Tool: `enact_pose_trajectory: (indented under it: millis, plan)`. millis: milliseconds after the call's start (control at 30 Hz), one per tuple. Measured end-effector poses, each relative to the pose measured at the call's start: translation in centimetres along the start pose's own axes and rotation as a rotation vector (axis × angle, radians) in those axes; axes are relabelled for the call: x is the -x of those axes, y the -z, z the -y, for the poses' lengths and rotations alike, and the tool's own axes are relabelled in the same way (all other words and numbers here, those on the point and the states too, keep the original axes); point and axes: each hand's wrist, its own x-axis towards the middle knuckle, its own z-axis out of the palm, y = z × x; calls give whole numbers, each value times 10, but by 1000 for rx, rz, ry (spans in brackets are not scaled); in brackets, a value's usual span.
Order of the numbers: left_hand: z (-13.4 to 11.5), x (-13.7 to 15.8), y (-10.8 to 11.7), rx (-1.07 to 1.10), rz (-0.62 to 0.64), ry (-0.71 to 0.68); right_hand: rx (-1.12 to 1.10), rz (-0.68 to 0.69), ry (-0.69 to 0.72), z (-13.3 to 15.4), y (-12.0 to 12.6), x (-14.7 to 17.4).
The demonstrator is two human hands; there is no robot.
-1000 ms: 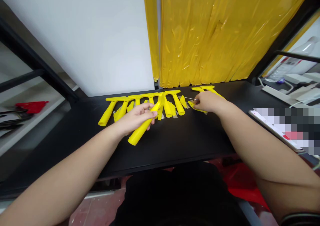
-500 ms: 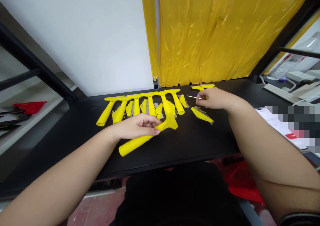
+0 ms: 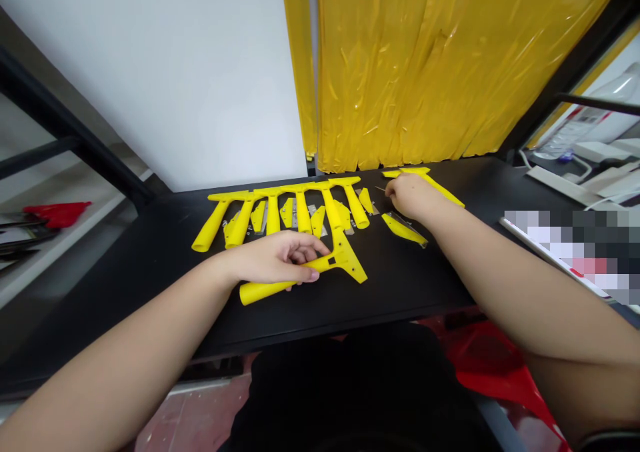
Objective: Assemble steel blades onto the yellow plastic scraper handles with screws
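Observation:
My left hand (image 3: 283, 255) is closed round the tube of a yellow T-shaped scraper handle (image 3: 350, 262), held just above the table's near part. Its flat head, with small screw holes and a square opening, faces up to the right. My right hand (image 3: 411, 196) is closed in a pinch farther back, the fingertips mostly hidden. From them a thin, narrow piece (image 3: 381, 188) juts left; its kind is unclear. Just below that hand lies a yellow cover plate with a metal blade (image 3: 404, 229). Another yellow scraper handle (image 3: 445, 191) lies behind the right wrist.
A row of yellow scraper handles (image 3: 301, 211) lies along the back of the black table (image 3: 400, 275), with several yellow plates, blades and small screws between them. A partly blurred phone-like screen (image 3: 545, 255) is at right. Yellow plastic sheeting (image 3: 425, 65) hangs behind.
My left hand has turned the handle so its head faces up more and shows its holes. My right hand has moved slightly left, with less of the thin piece showing.

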Motion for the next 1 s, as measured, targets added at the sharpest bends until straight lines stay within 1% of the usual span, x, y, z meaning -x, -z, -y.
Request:
enact_pose_trajectory:
  millis: [67,133,200,267,367,433,467,667,767,833,900,933,1000]
  plan:
    - [0,0,0,-12,-9,-5,13,26,19,2,1,1]
    - [1,0,0,1,-7,6,8,23,24,4,5,5]
    - [2,1,1,24,-1,28,-12,9,7,4,14,11]
    - [2,1,1,41,5,51,-73,34,-8,2,26,20]
    - [0,0,0,17,5,56,-207,204,15,-3,42,33]
    - [0,-1,0,-12,-1,36,-239,312,31,-4,48,40]
    - [-1,-1,-1,-20,-6,27,-230,340,33,-4,48,42]
    - [1,-2,-1,13,12,64,-87,348,44,8,41,44]
    - [2,-1,0,2,14,64,-101,326,40,9,44,45]
    - [1,-1,-1,11,19,64,-143,305,43,4,48,46]
    - [-1,0,0,35,33,73,-242,323,49,-3,52,47]
    - [-2,0,0,48,41,79,-322,357,56,-7,53,48]
    - [-5,1,0,68,46,85,-502,474,89,-13,53,49]
